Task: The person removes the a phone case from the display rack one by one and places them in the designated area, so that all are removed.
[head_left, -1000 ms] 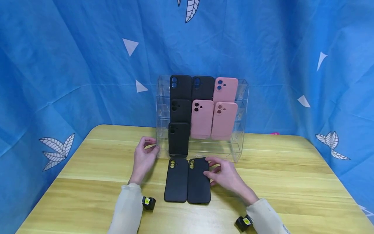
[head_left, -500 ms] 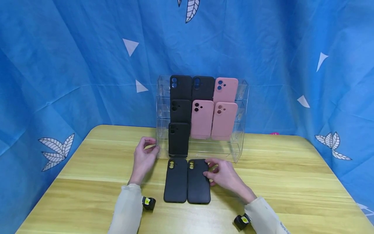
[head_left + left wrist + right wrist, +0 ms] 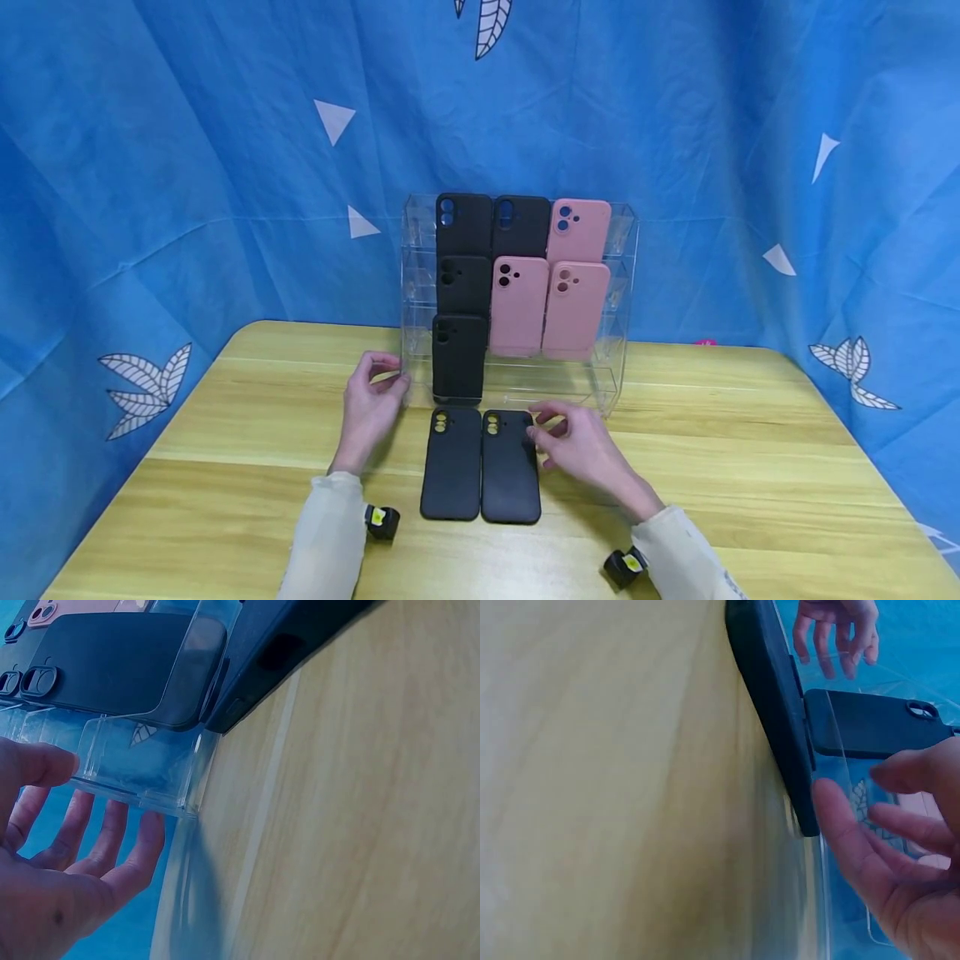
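Note:
A clear tiered display rack (image 3: 558, 379) stands on the table with black and pink phone cases in it. At its left side, my left hand (image 3: 372, 398) rests fingertips and thumb against the clear side panel. Just in front of the rack, two black phone cases lie side by side, the left case (image 3: 452, 467) and the right case (image 3: 512, 471). My right hand (image 3: 577, 446) is at the upper right corner of the right case, thumb over its edge and fingers spread. In the right wrist view no case is gripped between thumb and fingers (image 3: 847, 847).
A black case (image 3: 459, 358) stands in the rack's lowest tier at the left. Above it are more black cases and several pink cases (image 3: 576, 310). The wooden table (image 3: 750, 450) extends to both sides, with a blue patterned cloth (image 3: 675, 125) behind.
The right case's top end has come down slightly toward the table. My right hand has loosened from its edge, the thumb shifting up and right. My left hand stays put.

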Demonstrator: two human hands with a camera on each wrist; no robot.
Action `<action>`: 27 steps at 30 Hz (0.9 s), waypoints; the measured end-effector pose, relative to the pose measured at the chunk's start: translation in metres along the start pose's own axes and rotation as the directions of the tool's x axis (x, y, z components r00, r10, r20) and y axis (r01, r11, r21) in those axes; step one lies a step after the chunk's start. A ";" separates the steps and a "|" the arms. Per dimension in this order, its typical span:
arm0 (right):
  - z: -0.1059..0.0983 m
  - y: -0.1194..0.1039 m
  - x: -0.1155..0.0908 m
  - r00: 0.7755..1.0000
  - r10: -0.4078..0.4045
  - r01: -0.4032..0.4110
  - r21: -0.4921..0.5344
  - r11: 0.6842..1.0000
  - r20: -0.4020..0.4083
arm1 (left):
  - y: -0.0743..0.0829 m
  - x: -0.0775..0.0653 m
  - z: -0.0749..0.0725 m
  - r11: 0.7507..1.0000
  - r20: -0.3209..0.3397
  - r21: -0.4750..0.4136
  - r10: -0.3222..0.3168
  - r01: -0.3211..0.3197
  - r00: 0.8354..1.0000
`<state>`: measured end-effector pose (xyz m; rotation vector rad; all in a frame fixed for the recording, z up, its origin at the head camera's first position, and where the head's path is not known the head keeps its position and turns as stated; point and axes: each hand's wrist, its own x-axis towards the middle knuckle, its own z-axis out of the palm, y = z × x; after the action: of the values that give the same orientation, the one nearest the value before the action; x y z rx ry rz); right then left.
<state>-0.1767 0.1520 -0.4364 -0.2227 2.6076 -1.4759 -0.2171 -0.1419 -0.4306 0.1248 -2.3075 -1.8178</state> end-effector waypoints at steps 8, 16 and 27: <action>-0.004 -0.001 0.003 0.974 -0.195 0.193 -0.032 0.981 -0.111 | -0.003 -0.001 0.001 1.000 0.003 0.012 -0.006 0.006 1.000; -0.005 -0.010 0.009 0.946 -0.267 0.270 -0.009 0.963 -0.183 | -0.004 -0.001 0.001 1.000 0.008 0.008 -0.008 0.008 1.000; -0.004 -0.020 0.027 0.888 -0.386 0.397 -0.009 0.918 -0.248 | -0.006 0.001 0.001 0.999 -0.004 0.023 0.037 -0.037 0.999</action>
<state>-0.2030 0.1401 -0.4187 -0.6363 2.8443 -1.7842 -0.2189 -0.1425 -0.4361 0.0895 -2.3122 -1.7722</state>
